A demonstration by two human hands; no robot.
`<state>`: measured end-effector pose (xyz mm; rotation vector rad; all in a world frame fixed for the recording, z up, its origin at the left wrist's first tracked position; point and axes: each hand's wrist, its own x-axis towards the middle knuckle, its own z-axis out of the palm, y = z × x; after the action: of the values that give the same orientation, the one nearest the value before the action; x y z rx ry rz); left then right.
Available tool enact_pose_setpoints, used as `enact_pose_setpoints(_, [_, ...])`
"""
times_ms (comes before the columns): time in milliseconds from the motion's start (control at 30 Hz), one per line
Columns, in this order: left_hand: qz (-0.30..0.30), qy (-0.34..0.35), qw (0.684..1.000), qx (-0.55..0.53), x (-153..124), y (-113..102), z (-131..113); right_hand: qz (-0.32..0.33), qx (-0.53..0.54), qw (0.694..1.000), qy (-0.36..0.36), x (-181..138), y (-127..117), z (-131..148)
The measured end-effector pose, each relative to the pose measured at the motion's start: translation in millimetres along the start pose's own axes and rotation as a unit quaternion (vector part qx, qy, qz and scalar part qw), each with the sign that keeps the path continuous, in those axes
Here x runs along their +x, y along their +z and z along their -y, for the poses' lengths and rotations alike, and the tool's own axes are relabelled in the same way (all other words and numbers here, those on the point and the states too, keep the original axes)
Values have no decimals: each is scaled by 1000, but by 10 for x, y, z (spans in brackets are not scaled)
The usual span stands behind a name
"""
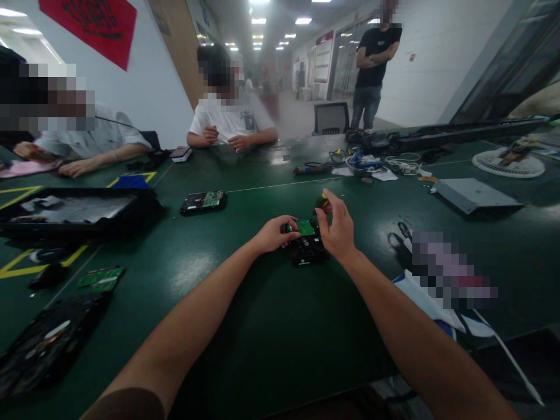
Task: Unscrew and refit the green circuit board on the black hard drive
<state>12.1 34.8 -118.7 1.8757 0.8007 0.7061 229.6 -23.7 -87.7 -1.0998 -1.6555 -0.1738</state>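
Note:
A small black device with a green circuit board (305, 228) on it lies on the table in front of me. My left hand (279, 234) grips its left edge between thumb and fingers. Above its right side, my right hand (338, 226) pinches a screwdriver (322, 201) with a yellow and black handle; the shaft and tip are hard to make out. Part of the device is hidden behind my right hand.
A hard drive (203, 202) lies to the left, near a black casing (79, 213). Closer sit a loose circuit board (101, 279) and a black mechanism (52, 344). A grey metal box (476, 195) and cables (370, 162) are at right. Two people sit opposite; another stands.

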Motion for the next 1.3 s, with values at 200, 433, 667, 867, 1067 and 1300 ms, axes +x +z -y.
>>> enact_pose_setpoints(200, [2,2,1000,4,-2,-3,9,1,7,1000,-4,-3,3,13])
enact_pose_setpoints(433, [0,4,1000,-4,3,0,-1,0,1,1000,-1,-1,-10,28])
enact_pose_setpoints(667, [-2,6,1000,0,2,-1,12,-5,7,1000,-1,-2,-6,21])
enact_pose_setpoints(867, [-1,1,1000,-1,0,-3,3,3,-9,1000,-18,0,-4,16])
enact_pose_setpoints(1067, [-2,3,1000,-13,5,1,25,4,-8,1000,-17,9,-13,43])
enact_pose_setpoints(1300, [-2,2,1000,-10,1,-3,17,4,-7,1000,-11,19,-20,58])
